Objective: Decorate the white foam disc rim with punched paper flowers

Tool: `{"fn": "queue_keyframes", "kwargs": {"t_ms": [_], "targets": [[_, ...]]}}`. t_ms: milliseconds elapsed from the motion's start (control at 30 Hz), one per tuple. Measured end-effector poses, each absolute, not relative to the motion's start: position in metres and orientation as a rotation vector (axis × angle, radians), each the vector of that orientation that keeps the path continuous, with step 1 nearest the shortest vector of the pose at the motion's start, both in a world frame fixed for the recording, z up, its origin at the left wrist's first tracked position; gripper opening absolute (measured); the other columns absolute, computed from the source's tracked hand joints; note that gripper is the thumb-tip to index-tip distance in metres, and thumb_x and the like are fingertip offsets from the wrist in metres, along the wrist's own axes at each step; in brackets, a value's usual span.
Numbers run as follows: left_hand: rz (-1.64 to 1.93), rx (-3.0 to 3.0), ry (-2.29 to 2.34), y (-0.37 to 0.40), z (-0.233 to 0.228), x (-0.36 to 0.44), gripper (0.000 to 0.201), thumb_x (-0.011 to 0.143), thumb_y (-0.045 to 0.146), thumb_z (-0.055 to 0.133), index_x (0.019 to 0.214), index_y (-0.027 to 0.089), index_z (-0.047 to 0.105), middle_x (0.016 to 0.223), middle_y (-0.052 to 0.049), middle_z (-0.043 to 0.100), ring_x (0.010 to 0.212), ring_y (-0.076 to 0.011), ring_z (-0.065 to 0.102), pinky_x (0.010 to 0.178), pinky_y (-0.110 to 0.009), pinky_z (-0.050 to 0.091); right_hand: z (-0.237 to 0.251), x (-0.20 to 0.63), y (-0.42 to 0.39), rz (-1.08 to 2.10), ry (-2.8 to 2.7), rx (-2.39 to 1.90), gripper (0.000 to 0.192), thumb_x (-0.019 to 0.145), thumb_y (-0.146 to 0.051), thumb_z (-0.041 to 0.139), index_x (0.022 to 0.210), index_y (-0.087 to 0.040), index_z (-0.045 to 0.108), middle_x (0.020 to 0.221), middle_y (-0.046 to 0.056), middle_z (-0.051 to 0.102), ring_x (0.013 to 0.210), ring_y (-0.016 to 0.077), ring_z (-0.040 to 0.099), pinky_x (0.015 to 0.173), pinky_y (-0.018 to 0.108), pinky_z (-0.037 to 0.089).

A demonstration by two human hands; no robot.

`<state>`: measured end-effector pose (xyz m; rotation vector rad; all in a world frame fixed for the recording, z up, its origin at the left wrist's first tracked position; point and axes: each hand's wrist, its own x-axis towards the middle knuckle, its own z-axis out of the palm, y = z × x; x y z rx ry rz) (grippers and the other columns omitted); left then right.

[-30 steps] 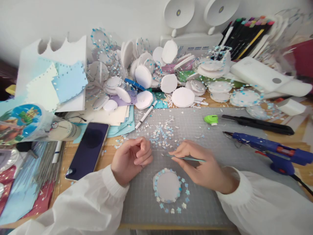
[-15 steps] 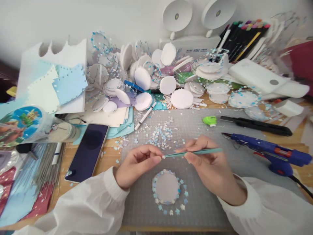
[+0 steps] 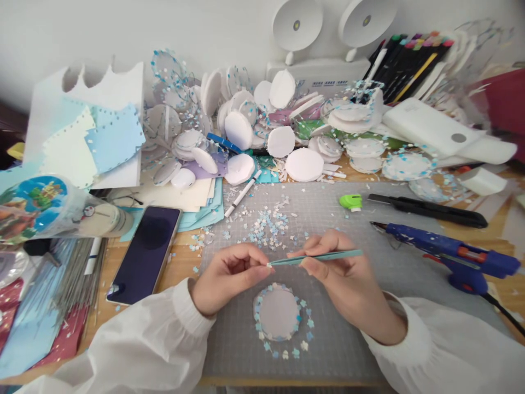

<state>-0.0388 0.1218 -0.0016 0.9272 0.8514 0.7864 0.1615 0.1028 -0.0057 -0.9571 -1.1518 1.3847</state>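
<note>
Pinched between the thumb and fingers of my right hand (image 3: 334, 273) is a pair of teal tweezers (image 3: 324, 258), tips pointing left. At the tips sits a tiny white paper flower (image 3: 269, 265), touching the thumb and fingertip of my left hand (image 3: 235, 273), which is closed on it. Below both hands, a round white disc (image 3: 279, 313) edged with small blue and white flowers lies on the grey cutting mat (image 3: 328, 355). A strand of flowers (image 3: 308, 324) curves round its right and lower side. Many loose paper flowers (image 3: 270, 221) are scattered beyond my hands.
A blue glue gun (image 3: 451, 249), black utility knife (image 3: 426, 210) and green cutter (image 3: 350, 202) lie at the right. The phone (image 3: 144, 254) and a white pen (image 3: 243, 193) are at the left. White discs (image 3: 304, 164) pile up along the back, below a two-headed lamp (image 3: 297, 24).
My right hand and the tweezers have shifted slightly left, bringing the tips against my left fingertips. My left hand has barely moved.
</note>
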Motion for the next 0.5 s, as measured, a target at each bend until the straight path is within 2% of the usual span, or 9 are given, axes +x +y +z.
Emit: {"fn": "queue_keyframes", "kwargs": {"t_ms": [200,333,500], "targets": [[0.783,0.966,0.848,0.120,-0.002,-0.039,0.011,0.072,0.025,0.074,0.070,0.015,0.070,0.054,0.003,0.047,0.052,-0.0077,0.038,0.050,-0.020,0.031,-0.006,0.163,0.107,1.495,-1.068,-0.995,0.015,0.078,-0.029,0.071,0.078,-0.022,0.058,0.074,-0.001,0.060,0.073,0.0136,0.066,0.065,0.025,0.054],[0.764,1.011,0.829,0.120,0.000,-0.039,0.005,0.073,0.020,0.072,0.069,0.016,0.071,0.054,0.002,0.046,0.051,-0.0077,0.038,0.050,-0.021,0.031,-0.003,0.163,0.108,1.627,-1.001,-1.016,0.019,0.076,-0.031,0.072,0.076,-0.023,0.056,0.073,-0.002,0.063,0.064,0.0107,0.059,0.058,0.023,0.048],[0.761,1.041,0.835,0.121,0.002,-0.039,0.004,0.072,0.017,0.072,0.069,0.017,0.073,0.055,0.002,0.047,0.052,-0.0083,0.038,0.050,-0.022,0.033,0.003,0.163,0.111,1.679,-0.969,-1.027,0.021,0.075,-0.034,0.073,0.075,-0.022,0.055,0.072,-0.001,0.062,0.064,0.0123,0.057,0.057,0.024,0.046]]}}
